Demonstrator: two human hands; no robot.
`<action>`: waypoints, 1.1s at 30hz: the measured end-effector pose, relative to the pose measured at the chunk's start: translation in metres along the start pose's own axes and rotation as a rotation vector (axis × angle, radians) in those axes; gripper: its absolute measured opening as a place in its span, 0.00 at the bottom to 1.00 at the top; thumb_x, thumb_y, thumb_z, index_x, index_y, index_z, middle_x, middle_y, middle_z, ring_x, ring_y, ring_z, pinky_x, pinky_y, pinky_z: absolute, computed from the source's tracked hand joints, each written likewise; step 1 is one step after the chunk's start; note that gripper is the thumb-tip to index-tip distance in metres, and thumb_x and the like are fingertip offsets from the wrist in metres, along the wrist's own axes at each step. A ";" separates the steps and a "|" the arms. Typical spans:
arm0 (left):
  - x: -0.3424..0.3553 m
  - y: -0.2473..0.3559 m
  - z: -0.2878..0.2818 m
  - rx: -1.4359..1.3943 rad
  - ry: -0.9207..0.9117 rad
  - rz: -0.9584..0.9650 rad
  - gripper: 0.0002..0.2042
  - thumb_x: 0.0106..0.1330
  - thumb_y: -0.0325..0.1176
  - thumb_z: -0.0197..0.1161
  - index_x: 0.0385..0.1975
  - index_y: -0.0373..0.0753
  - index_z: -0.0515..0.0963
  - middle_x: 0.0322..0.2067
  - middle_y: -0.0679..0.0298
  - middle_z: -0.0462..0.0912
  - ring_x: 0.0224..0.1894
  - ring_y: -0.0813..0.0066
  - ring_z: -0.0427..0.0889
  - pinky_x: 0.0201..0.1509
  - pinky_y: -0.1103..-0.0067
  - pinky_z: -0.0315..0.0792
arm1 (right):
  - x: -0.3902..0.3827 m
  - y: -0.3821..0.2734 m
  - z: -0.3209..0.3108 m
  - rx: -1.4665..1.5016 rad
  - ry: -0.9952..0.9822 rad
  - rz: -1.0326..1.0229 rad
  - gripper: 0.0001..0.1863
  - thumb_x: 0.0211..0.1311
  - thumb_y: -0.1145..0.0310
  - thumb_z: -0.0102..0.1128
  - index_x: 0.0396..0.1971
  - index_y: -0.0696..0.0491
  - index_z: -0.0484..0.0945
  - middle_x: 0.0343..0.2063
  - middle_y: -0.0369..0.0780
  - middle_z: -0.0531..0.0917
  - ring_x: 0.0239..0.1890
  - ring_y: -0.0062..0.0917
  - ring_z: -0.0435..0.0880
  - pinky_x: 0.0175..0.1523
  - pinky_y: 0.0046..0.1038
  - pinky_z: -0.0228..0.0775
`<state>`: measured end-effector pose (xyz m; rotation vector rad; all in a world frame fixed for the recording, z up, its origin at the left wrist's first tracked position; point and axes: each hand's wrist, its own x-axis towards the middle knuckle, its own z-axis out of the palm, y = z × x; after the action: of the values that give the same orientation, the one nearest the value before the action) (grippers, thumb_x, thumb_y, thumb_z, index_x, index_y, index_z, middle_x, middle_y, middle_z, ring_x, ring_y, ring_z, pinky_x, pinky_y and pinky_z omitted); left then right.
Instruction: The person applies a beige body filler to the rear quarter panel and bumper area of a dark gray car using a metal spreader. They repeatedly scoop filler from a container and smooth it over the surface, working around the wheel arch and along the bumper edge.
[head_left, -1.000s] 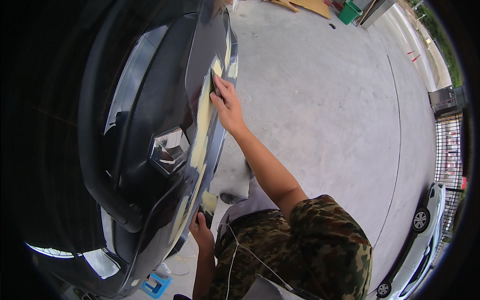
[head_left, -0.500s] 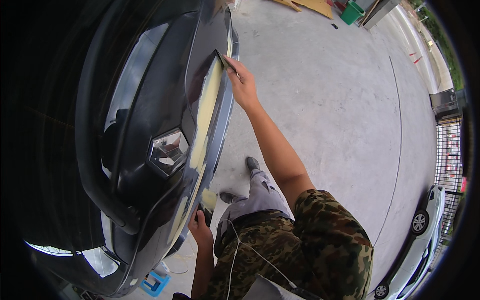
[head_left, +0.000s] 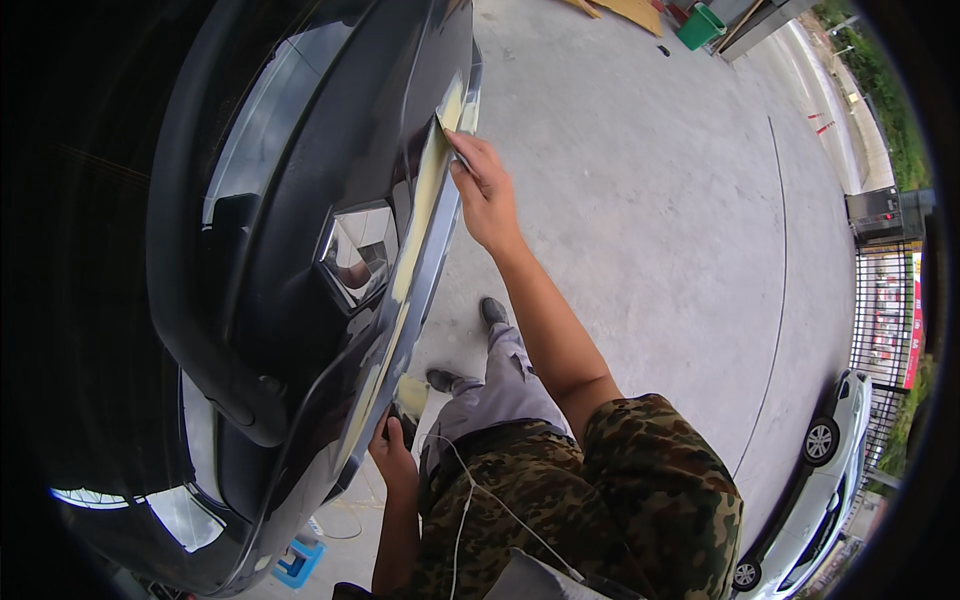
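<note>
Along the edge of a dark car's rear panel [head_left: 330,130] runs a strip of pale yellow body filler [head_left: 424,190]. My right hand [head_left: 485,195] reaches far forward, its fingers pinching a thin, dark putty spreader [head_left: 441,122] whose blade lies against the filler. Close to my body, my left hand [head_left: 395,455] grips a dark-handled putty knife or small board [head_left: 408,422], of which the hand hides part. A lump of yellow filler [head_left: 411,393] sits on its upper end, beside the panel's lower edge.
A shiny diamond-shaped emblem [head_left: 358,255] is set in the panel left of the filler. A blue plastic stool or crate [head_left: 298,563] stands on the floor at lower left. Thin white cables [head_left: 470,487] hang over my camouflage shirt. Farther off are a green bin [head_left: 702,26] and a light-coloured car [head_left: 815,500].
My right hand has drawn the spreader nearer along the panel, toward the emblem, and yellow filler now shows beyond the blade. My left hand keeps its hold. The view has shifted slightly.
</note>
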<state>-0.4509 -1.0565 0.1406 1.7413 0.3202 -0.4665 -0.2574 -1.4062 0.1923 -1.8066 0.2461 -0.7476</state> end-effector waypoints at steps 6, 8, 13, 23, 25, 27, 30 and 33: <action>-0.003 -0.015 -0.016 -0.017 -0.020 0.032 0.18 0.77 0.38 0.54 0.50 0.25 0.78 0.40 0.63 0.81 0.41 0.77 0.73 0.49 0.79 0.67 | -0.051 -0.021 0.018 -0.016 0.008 0.022 0.24 0.66 0.84 0.52 0.61 0.55 0.76 0.57 0.45 0.77 0.58 0.34 0.78 0.61 0.28 0.69; -0.005 -0.017 -0.019 -0.022 -0.023 0.034 0.18 0.77 0.38 0.54 0.50 0.26 0.78 0.38 0.64 0.80 0.40 0.77 0.73 0.47 0.79 0.67 | -0.064 -0.025 0.025 -0.010 0.010 -0.005 0.24 0.65 0.85 0.52 0.61 0.55 0.76 0.57 0.46 0.77 0.60 0.36 0.77 0.63 0.29 0.68; -0.009 -0.012 -0.016 -0.014 -0.047 -0.006 0.17 0.77 0.37 0.54 0.49 0.26 0.78 0.35 0.67 0.78 0.37 0.79 0.71 0.44 0.80 0.66 | -0.095 -0.031 0.037 0.028 0.020 0.048 0.25 0.64 0.85 0.53 0.60 0.55 0.77 0.58 0.47 0.77 0.61 0.38 0.76 0.64 0.31 0.68; -0.017 0.005 0.015 -0.077 -0.038 0.048 0.18 0.77 0.35 0.54 0.55 0.25 0.76 0.48 0.59 0.83 0.48 0.74 0.78 0.57 0.78 0.68 | -0.095 -0.008 -0.001 0.145 0.097 0.175 0.22 0.73 0.79 0.47 0.65 0.57 0.72 0.58 0.42 0.77 0.59 0.26 0.74 0.64 0.25 0.64; -0.018 0.011 0.017 -0.073 -0.020 0.073 0.18 0.77 0.35 0.54 0.56 0.24 0.76 0.50 0.58 0.82 0.51 0.72 0.78 0.59 0.77 0.68 | -0.060 0.010 -0.013 0.153 0.156 0.176 0.22 0.75 0.77 0.46 0.67 0.59 0.69 0.58 0.40 0.77 0.58 0.22 0.73 0.64 0.23 0.62; -0.021 0.018 0.018 -0.049 -0.018 0.102 0.19 0.77 0.35 0.54 0.56 0.24 0.76 0.53 0.56 0.82 0.53 0.71 0.78 0.60 0.76 0.68 | -0.027 0.025 -0.021 0.145 0.160 0.196 0.23 0.76 0.75 0.47 0.68 0.59 0.68 0.57 0.39 0.78 0.57 0.21 0.73 0.64 0.22 0.62; -0.027 0.026 0.019 0.010 0.000 0.113 0.18 0.77 0.31 0.52 0.57 0.25 0.76 0.57 0.51 0.80 0.59 0.64 0.76 0.67 0.73 0.64 | 0.011 0.036 -0.025 0.122 0.142 0.224 0.23 0.75 0.75 0.47 0.68 0.58 0.69 0.56 0.39 0.79 0.55 0.20 0.74 0.64 0.21 0.62; -0.029 0.031 0.023 0.010 0.010 0.123 0.17 0.77 0.31 0.53 0.57 0.25 0.76 0.57 0.51 0.80 0.59 0.63 0.76 0.67 0.73 0.64 | 0.037 0.038 -0.021 0.040 0.152 0.162 0.23 0.75 0.74 0.49 0.68 0.56 0.70 0.55 0.38 0.80 0.54 0.20 0.75 0.63 0.21 0.62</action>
<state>-0.4659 -1.0847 0.1770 1.7624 0.2168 -0.3709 -0.2340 -1.4548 0.1754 -1.6716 0.4691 -0.7701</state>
